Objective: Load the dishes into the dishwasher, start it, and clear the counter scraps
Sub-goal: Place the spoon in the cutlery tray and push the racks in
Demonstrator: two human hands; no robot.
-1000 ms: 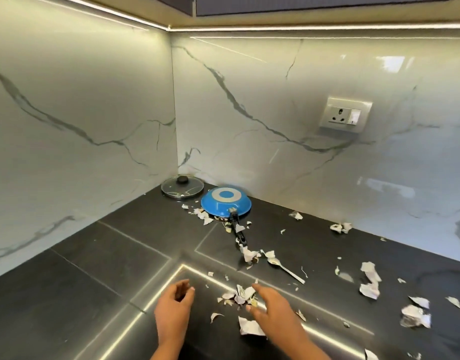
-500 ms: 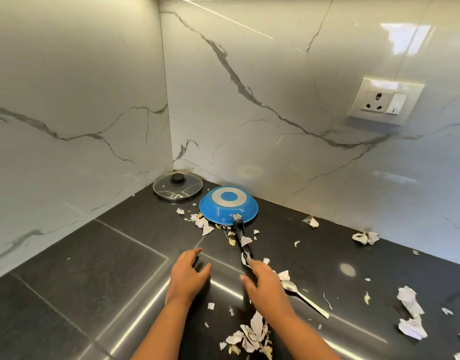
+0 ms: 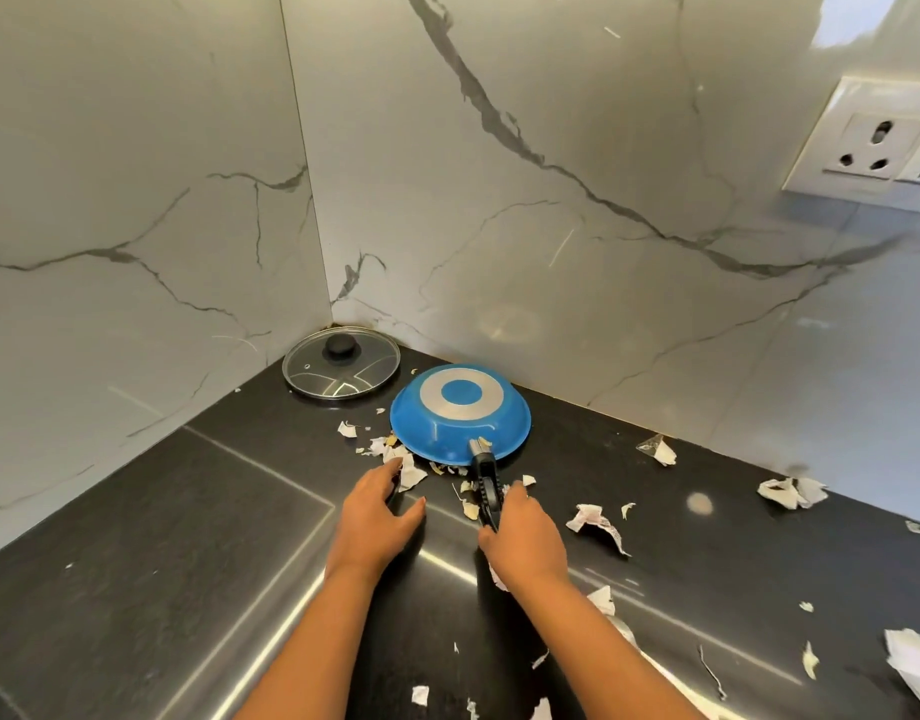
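Left hand (image 3: 379, 514): flat, fingers spread on the counter (image 3: 135, 537), tips touching a paper scrap (image 3: 411, 472).
Right hand (image 3: 528, 537): lay at the handle (image 3: 486, 480) end; grip unclear (handle tip hidden).
Pan (image 3: 460, 415): blue, upside down near the back wall, scraps (image 3: 598, 522) scattered nearby.
Glass lid (image 3: 340, 368): sat in the corner.

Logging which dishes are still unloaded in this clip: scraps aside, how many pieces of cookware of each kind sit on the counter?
Blue pan, upside down: 1
Glass lid: 1
Total: 2
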